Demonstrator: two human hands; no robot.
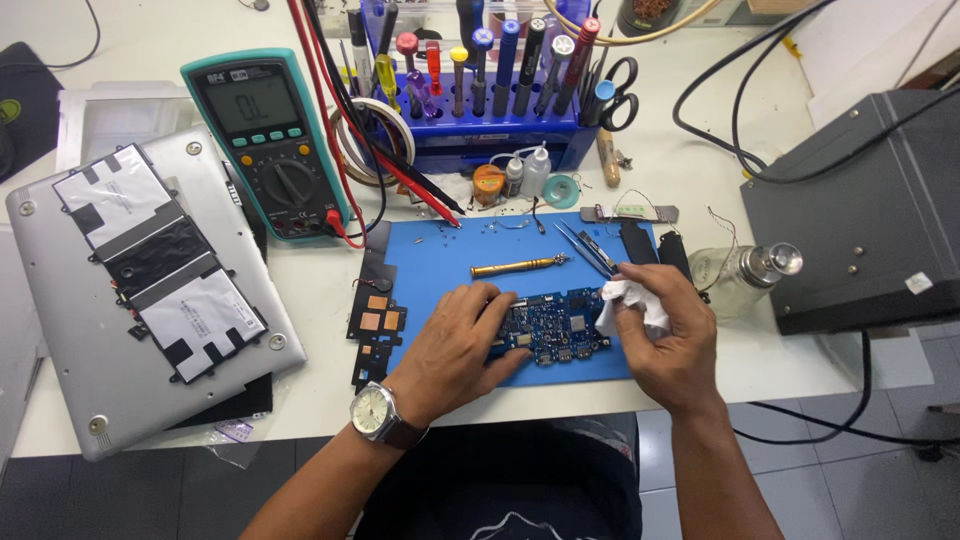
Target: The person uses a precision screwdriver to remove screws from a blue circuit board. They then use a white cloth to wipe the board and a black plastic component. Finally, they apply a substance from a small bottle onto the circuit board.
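White tabletop (150,40) fills the view, crowded with repair gear. At the far left lies an opened silver laptop shell (60,330), underside up, with flat black-and-white battery cells (160,265) showing inside. Just right of it stands a teal-edged digital multimeter (270,140) with red and black probe leads (400,170) running toward a blue rectangular work mat (440,260) near the table's front edge. A black perforated shield plate with copper squares (375,325) lies along the mat's left side. Far behind the mat sits a blue plastic tool rack (490,100) full of screwdrivers and tweezers, with black-handled scissors (620,90) at its right end. A brass-coloured screwdriver (515,267) rests across the middle of the mat.

The left hand (455,345), with a round-faced wristwatch (375,412) on its wrist, lies flat with fingers spread and pressed on the left part of a blue printed circuit board (555,330), which sits on the near-right area of the mat. The right hand (670,335) has its fingers curled closed around a crumpled white tissue (625,300), held against the board's right end. Metal tweezers (585,250) lie just beyond the board. Right of the mat stands a clear glass bottle with a metal cap (745,275), and at the far right a dark grey metal box (860,210) with black cables (720,110)
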